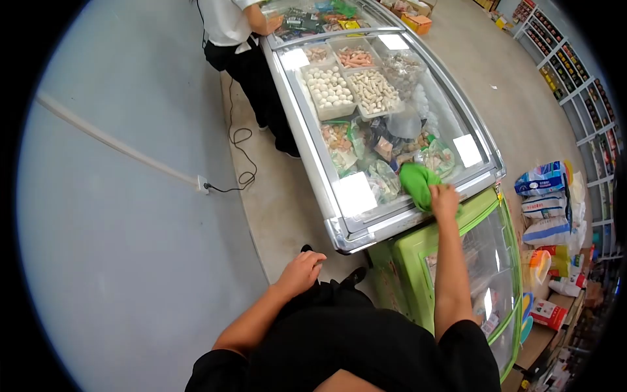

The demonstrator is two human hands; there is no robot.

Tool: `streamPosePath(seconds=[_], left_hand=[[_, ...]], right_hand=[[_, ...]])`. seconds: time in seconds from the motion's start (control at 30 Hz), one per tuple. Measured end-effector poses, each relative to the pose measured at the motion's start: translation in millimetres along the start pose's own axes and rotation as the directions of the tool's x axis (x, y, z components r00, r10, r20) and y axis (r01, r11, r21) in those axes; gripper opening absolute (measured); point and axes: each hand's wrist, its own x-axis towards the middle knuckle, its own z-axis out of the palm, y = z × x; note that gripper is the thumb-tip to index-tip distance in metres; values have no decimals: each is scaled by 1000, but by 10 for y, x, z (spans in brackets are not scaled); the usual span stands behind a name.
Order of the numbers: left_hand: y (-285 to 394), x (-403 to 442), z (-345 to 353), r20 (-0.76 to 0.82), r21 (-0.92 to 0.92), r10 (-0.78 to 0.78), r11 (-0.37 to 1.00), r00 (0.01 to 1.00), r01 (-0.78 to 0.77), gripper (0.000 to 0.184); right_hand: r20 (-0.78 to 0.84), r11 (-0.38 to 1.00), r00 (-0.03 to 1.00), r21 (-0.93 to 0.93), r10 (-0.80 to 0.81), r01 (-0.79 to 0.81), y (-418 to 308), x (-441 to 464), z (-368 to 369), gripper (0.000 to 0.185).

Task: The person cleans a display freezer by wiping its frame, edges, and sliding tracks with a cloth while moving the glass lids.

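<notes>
My right hand (445, 200) is closed on a bright green cloth (418, 183), which lies bunched against the glass top of a chest freezer (339, 225) near its front edge. Through the glass I see white bins, one with white balls (328, 87) and another with short pale sticks (374, 92). Bagged frozen food (385, 179) lies beneath the cloth's end of the glass. My left hand (302, 272) hangs in front of my body, short of the freezer's corner, its fingers curled together and nothing visible in them.
A green-framed freezer (411, 261) stands right against the near end. Another person (245, 65) stands at the far left side. A black cable (245, 157) runs from a wall socket across the floor. Bagged goods (545, 202) and shelves (575, 85) line the right.
</notes>
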Motion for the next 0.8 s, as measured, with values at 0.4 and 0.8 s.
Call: streamPosePath(seconds=[0.4,0.8], left_hand=[[-671,-60,-640,-51,-61,-105,993,993,102,20],[-1087,30,-966,-50,-196,-256,950,965,242,23]], right_hand=[[502,948,840,315,-207,46,-1760,-759,112,33],[338,762,683,274,-648,587,-2054,-114,988,15]])
